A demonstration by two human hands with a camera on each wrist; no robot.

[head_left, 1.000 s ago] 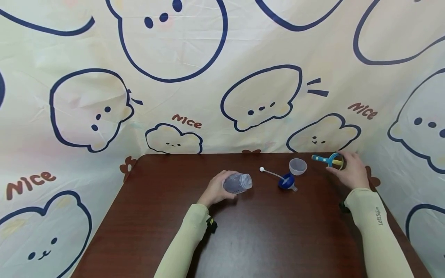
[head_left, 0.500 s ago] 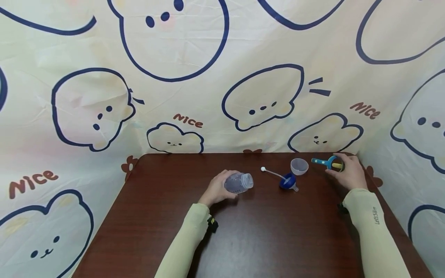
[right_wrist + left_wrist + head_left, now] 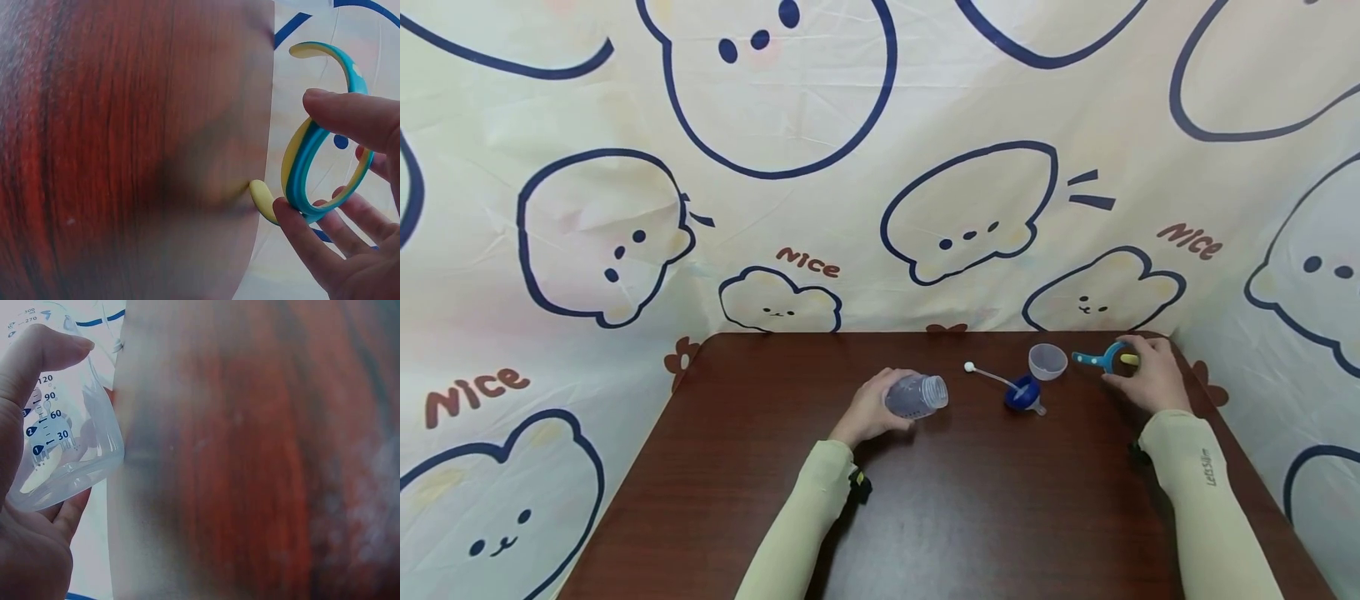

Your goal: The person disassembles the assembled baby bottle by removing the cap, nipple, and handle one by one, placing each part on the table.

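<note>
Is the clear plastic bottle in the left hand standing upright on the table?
No, the clear plastic bottle lies on its side in the left hand, mouth pointing right.

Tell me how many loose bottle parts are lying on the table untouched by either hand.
2: the clear cap near the back edge, and the blue lid with its straw just in front of it. Nothing else seems hidden.

The backdrop cloth [image 3: 880, 167] around me carries the word "Nice" in brown, several times over. The clear bottle [image 3: 59, 431] in my left hand [image 3: 25, 506] shows a printed scale: 30, 60, 90, 120, and 270 higher up. My right sleeve [image 3: 1206, 492] has small lettering that looks like "Let'sSlim".
</note>
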